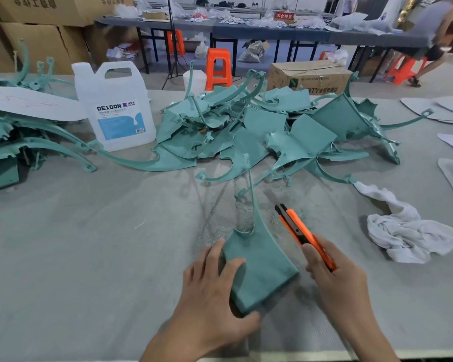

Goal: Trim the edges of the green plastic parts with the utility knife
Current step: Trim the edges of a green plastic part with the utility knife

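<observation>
Grey surface [89, 257]: L hand [215, 291] grips green part [262, 267], R hand [335, 278] grips knife [297, 229] at 3 o'clock. A slip could cut L hand.

Both forearms reach in over the near edge of the worktop [89, 257]. The left hand [212, 286] lies palm down, fingers spread, thumb hooked round the green plastic part [262, 262]. The right hand [335, 273] curls round the utility knife [302, 235], thumb along its handle.
</observation>
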A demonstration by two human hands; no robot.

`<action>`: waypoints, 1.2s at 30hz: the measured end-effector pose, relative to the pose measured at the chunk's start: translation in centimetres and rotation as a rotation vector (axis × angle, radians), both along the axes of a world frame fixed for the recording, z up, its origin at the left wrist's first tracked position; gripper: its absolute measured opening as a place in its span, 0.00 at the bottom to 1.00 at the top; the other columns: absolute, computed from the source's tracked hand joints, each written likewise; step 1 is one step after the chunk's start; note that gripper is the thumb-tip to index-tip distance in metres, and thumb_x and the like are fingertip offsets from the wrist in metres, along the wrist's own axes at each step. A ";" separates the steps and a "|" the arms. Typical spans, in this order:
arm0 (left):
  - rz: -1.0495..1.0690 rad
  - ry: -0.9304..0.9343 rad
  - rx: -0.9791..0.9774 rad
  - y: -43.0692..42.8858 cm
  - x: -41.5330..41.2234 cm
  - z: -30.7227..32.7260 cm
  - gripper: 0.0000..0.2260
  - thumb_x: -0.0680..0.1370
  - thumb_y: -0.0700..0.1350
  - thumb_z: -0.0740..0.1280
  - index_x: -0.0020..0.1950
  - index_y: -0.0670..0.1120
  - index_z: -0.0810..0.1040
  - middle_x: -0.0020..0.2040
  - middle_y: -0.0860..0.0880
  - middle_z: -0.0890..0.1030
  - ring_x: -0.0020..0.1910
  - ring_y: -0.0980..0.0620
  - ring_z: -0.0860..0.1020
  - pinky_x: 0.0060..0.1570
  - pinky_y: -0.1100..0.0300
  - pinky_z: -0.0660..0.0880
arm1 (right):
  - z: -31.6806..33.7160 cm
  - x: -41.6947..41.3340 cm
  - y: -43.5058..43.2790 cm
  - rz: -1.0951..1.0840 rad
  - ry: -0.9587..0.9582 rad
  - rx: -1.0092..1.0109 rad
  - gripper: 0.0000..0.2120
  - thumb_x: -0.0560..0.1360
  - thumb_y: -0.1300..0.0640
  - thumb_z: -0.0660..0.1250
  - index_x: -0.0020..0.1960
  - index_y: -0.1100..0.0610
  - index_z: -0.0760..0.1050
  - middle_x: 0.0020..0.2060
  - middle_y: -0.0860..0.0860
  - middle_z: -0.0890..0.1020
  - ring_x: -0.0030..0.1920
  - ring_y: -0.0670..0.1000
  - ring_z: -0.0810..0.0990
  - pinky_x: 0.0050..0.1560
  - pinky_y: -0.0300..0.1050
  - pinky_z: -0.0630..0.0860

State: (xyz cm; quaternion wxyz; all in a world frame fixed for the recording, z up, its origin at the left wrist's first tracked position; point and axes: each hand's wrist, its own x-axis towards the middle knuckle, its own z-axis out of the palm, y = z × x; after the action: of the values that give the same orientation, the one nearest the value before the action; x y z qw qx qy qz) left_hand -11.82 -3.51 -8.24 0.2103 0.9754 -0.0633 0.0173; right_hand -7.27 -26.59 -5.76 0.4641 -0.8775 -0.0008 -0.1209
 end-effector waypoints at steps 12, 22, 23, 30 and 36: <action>0.022 -0.066 -1.299 3.2 -0.6 1.5 0.39 0.64 0.65 0.79 0.71 0.53 0.70 0.65 0.49 0.77 0.61 0.46 0.78 0.57 0.51 0.76 | -0.1 -2.2 3.7 0.255 0.235 0.295 0.11 0.71 0.42 0.68 0.52 0.35 0.82 0.32 0.52 0.84 0.31 0.48 0.83 0.35 0.37 0.79; 0.257 -0.252 -1.377 0.4 -0.5 1.1 0.32 0.64 0.51 0.79 0.63 0.48 0.69 0.72 0.52 0.71 0.67 0.56 0.75 0.59 0.65 0.74 | -1.1 -3.8 7.1 0.163 0.290 0.501 0.14 0.71 0.44 0.68 0.53 0.47 0.85 0.34 0.50 0.84 0.35 0.46 0.80 0.41 0.47 0.82; 0.273 -0.272 -1.412 0.6 -0.3 1.0 0.27 0.64 0.44 0.75 0.59 0.47 0.68 0.72 0.51 0.71 0.66 0.57 0.75 0.58 0.65 0.75 | -0.9 -3.8 6.7 0.163 0.294 0.491 0.14 0.71 0.44 0.68 0.53 0.48 0.84 0.33 0.52 0.83 0.33 0.48 0.81 0.38 0.49 0.82; 0.267 -0.301 -1.518 2.1 0.0 1.1 0.21 0.62 0.31 0.59 0.54 0.42 0.64 0.66 0.48 0.75 0.59 0.57 0.79 0.52 0.64 0.78 | 0.8 -2.1 2.1 0.192 0.157 -0.105 0.10 0.73 0.35 0.65 0.54 0.27 0.74 0.33 0.40 0.83 0.33 0.41 0.81 0.35 0.36 0.75; 0.283 -0.278 -1.551 1.9 0.0 0.7 0.21 0.61 0.32 0.58 0.53 0.42 0.63 0.67 0.48 0.75 0.58 0.57 0.80 0.49 0.63 0.78 | 1.9 -1.5 1.7 0.303 0.132 -0.281 0.06 0.75 0.39 0.69 0.52 0.31 0.78 0.32 0.41 0.81 0.34 0.42 0.80 0.36 0.39 0.74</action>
State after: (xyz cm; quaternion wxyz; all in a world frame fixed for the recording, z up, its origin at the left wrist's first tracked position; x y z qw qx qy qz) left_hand -11.85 -1.57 -7.49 0.8146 0.5390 0.0653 0.2043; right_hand -8.82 -24.90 -3.88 0.3493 -0.9294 -0.1188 0.0094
